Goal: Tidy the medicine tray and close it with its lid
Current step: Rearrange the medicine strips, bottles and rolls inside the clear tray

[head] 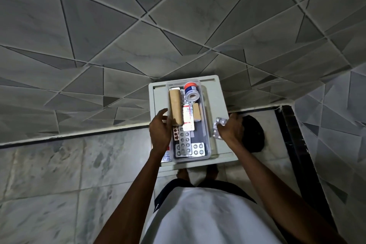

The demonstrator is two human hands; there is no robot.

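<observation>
just right of the clear medicine tray point(206, 125), your right hand point(230, 129) pinches a silver pill strip point(217, 128), fingers clamped on it. the tray sits on a small pale stool point(219, 93), so call that your worktop, and its long side runs away from you. the free spot, a dark bare patch of tray floor point(199, 134), lies to the left of that strip, very near. your left hand point(160, 132) rests at the tray's left wall by the tall brown roll point(175, 105), fingers apart, gripping nothing that i can see. i think the strip goes in flat, long way with the tray. i cannot see a lid.
</observation>
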